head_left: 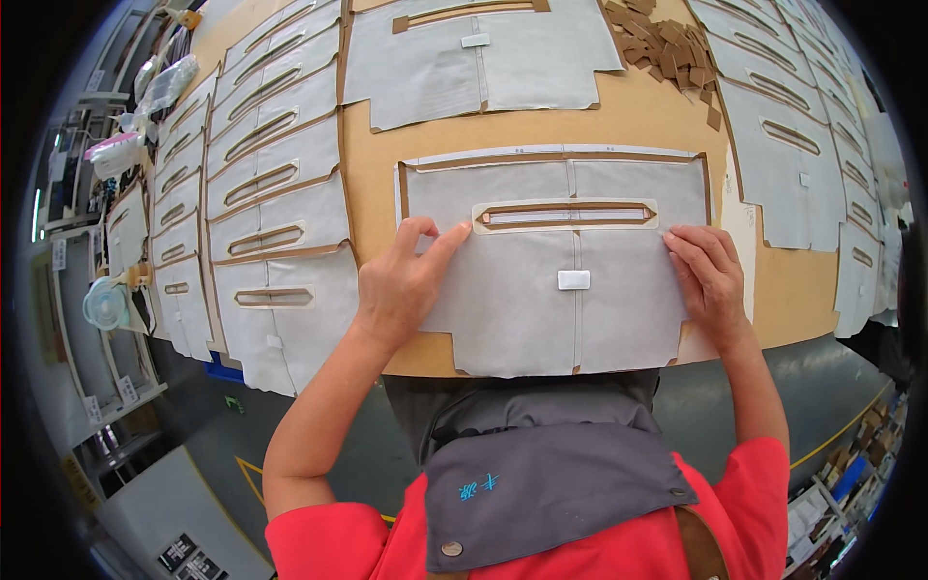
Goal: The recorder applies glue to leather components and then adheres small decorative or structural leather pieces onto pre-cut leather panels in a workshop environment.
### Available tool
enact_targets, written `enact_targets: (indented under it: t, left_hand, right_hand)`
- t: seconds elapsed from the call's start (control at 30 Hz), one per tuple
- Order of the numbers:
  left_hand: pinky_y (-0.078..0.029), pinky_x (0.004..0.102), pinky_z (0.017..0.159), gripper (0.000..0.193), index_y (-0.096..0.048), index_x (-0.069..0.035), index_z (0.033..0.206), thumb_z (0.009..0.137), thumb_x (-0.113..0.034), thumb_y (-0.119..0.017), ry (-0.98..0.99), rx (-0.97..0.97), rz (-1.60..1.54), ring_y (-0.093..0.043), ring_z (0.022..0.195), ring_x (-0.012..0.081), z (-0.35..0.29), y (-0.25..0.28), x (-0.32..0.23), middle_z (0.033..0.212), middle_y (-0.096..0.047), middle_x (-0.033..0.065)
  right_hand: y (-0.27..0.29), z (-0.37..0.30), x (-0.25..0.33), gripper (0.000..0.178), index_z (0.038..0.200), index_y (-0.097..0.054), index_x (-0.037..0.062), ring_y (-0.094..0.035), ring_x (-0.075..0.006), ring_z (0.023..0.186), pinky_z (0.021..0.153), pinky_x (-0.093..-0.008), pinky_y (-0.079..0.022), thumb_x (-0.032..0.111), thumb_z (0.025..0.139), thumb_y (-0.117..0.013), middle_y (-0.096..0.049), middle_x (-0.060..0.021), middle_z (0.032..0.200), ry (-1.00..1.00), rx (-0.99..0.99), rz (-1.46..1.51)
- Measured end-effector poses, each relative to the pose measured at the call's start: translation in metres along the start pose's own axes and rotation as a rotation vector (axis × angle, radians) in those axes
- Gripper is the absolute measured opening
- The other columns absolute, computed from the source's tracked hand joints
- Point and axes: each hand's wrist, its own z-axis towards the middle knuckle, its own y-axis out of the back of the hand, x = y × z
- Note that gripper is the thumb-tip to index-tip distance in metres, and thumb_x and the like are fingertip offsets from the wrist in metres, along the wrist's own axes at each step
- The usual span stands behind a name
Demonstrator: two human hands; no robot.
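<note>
A grey, fabric-like panel [512, 309] lies flat in front of me, with stepped lower corners and a seam down its middle. Across it runs a long slot with a brown edge and a pale border [565, 227]. Below the slot sits a small white rectangular tab [573, 280]. My left hand [398, 280] rests at the panel's left side, thumb stretched to the slot border's left end and index finger bent. On the other side, my right hand [713, 280] lays its stretched fingertips on the panel just beyond the slot's right end. Neither hand visibly holds anything.
The panel lies on a tan board table [377, 145]. Overlapping rows of similar grey panels [275, 184] line the left, with more panels [788, 184] at right and one panel [425, 77] at the back. Small brown cardboard pieces [667, 48] are heaped at the back right.
</note>
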Motion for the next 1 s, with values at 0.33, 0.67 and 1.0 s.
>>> enact_targets:
  t: [0.33,0.67,1.0]
  left_hand:
    - [-0.044,0.0273,0.046,0.035,-0.071,-0.017,0.11,0.08,0.001,-0.069,-0.027,-0.181,-0.08,-0.052,0.056,0.0122,-0.009,-0.005,0.009,0.095,-0.06,-0.0005]
    - [-0.053,0.0259,0.066,0.037,-0.054,0.0,0.13,0.102,-0.024,-0.049,0.996,0.057,-2.404,-0.066,0.091,0.0164,0.013,0.022,-0.061,0.112,-0.063,0.0111]
    - [-0.047,0.0413,0.099,0.039,-0.042,-0.004,0.139,0.104,-0.02,-0.039,0.911,0.126,-2.371,-0.055,0.116,0.0229,0.019,0.011,-0.124,0.131,-0.053,0.0127]
  right_hand:
    - [0.003,-0.001,0.004,0.02,0.101,-0.068,0.0034,-0.061,-0.0264,0.095,0.082,-0.0356,-0.051,0.002,0.081,-0.069,-0.066,-0.0071,0.103,0.032,-0.019,-0.009]
    - [0.023,0.015,0.046,0.016,0.1,-0.068,0.0038,-0.062,-0.0272,0.093,0.08,-0.0344,-0.051,0.001,0.085,-0.067,-0.066,-0.0103,0.102,-0.273,-0.115,0.393]
    - [-0.005,0.025,0.112,0.028,0.104,-0.063,0.0041,-0.062,-0.0202,0.081,0.067,-0.0307,-0.051,0.01,0.08,-0.076,-0.062,-0.0082,0.097,-0.126,0.156,0.564]
